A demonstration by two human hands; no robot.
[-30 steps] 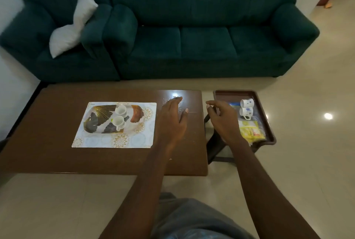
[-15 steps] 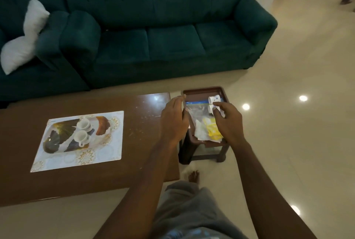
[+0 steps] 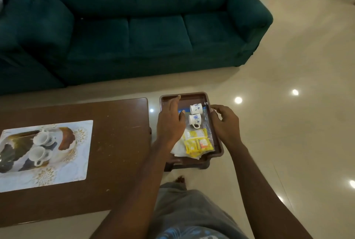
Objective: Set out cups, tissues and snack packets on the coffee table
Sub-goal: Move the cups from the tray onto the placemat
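A brown tray [image 3: 189, 96] on a small stool holds two white cups with blue flowers [image 3: 195, 116], lying on their sides, a yellow snack packet [image 3: 197, 143], white tissues [image 3: 177, 150] and a clear plastic bag. My left hand [image 3: 170, 122] hovers open over the tray's left side. My right hand [image 3: 225, 121] is open at the tray's right rim, fingers curled near it; whether it touches is unclear. On the brown coffee table [image 3: 115, 142] lies a patterned placemat [image 3: 76, 163] with two white cups [image 3: 40, 147] on it.
A dark green sofa [image 3: 134, 33] stands behind the table and tray. Glossy cream floor tiles [image 3: 288, 123] stretch to the right. My knee in grey shorts [image 3: 184, 206] is at the bottom, a bare foot below the stool.
The view has swung right, away from the table. Both hands moved from the table's right edge to the tray and now flank the two flowered cups.
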